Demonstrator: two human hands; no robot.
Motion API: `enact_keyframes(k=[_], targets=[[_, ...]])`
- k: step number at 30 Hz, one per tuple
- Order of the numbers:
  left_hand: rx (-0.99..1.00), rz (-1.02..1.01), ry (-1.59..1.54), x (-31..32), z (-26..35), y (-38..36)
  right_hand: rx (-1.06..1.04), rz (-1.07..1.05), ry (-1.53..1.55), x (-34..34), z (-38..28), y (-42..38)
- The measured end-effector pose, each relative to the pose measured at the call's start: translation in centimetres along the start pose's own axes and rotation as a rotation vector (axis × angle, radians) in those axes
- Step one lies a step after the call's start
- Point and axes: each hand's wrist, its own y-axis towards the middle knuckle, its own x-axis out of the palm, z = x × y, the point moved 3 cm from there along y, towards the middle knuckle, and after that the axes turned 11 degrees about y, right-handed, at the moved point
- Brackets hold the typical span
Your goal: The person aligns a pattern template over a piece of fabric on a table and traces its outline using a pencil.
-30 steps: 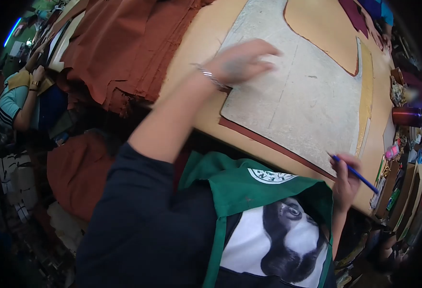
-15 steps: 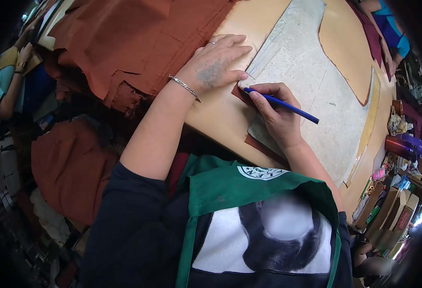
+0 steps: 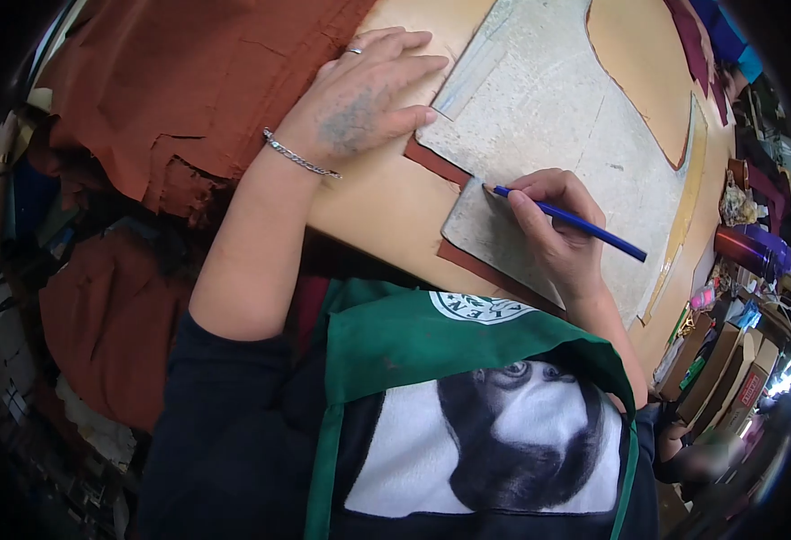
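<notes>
My left hand (image 3: 359, 94) lies flat with fingers spread at the left edge of a worn grey-white pattern board (image 3: 548, 99), its thumb tip by the board's corner. In my right hand (image 3: 566, 225) is a blue pencil (image 3: 613, 243), pinched between thumb and fingers. The pencil's tip is over the board, just beside a step-shaped notch in its edge. Reddish-brown leather (image 3: 436, 164) shows from under the board at that notch and along its near edge. The tip's exact contact is too small to tell.
A large reddish-brown hide (image 3: 206, 81) covers the left of the tan table (image 3: 359, 216) and hangs over its side. More brown material (image 3: 112, 328) lies lower left. A purple tumbler (image 3: 755, 250) and cardboard boxes (image 3: 737, 378) stand at right. Other people's arms show at the edges.
The pencil in my right hand has moved from the board's corner near my left thumb to the notch, rightward and nearer me. My left hand stays spread; the whole view has shifted.
</notes>
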Motion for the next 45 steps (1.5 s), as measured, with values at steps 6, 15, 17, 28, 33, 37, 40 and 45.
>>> enact_keyframes(k=[6, 15, 17, 28, 33, 37, 40, 45], targets=[[0.041, 0.025, 0.045, -0.1, 1.1, -0.4, -0.031, -0.027, 0.097, 0.4, 0.1, -3.6], [0.003, -0.151, 0.255, 1.0, 5.9, -2.5, -0.264, -0.038, -0.006, 2.3, 0.9, -4.6], [-0.002, -0.178, 0.289, 1.0, 5.9, -2.1, -0.266, -0.04, -0.023, 1.6, 0.9, -5.0], [0.003, -0.26, 0.312, 0.8, 6.7, -1.6, 0.342, 0.371, -0.077, -17.7, 1.5, -20.8], [0.052, -0.239, 0.234, 0.9, 6.7, -1.5, 0.299, 0.718, -0.154, -22.5, -1.3, -25.8], [0.111, -0.181, 0.143, 0.3, 6.4, -1.3, 0.129, 0.732, 0.142, -21.4, -0.2, -24.7], [0.201, -0.047, 0.045, 0.5, 6.9, -0.3, 0.174, 0.705, 0.344, -20.3, 2.2, -22.3], [0.258, -0.105, 0.132, 0.9, 10.0, 2.9, 0.126, 0.553, 0.461, -18.7, 0.7, -15.3]])
